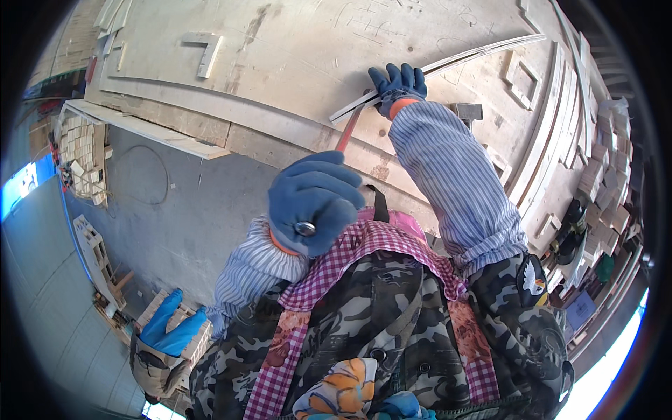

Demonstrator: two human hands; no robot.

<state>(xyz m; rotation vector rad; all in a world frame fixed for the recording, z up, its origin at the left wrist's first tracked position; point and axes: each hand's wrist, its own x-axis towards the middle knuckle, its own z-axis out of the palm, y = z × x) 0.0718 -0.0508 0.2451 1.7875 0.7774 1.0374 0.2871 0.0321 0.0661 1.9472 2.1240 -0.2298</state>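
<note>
Wooden strip (483, 54) crosses under the fingers (395, 74) of the right hand (400, 94).

the blue-gloved right hand (400, 89) rests on thin wooden strips (483, 53) on the desk (301, 56); from my remote end i see the left hand (311, 199), gloved too, curled near the checkered cloth (378, 236), with a narrow red strip (348, 131) between the two.

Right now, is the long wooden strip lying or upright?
Lying: the strip stretches lengthwise across the board, right hand on it.
</note>
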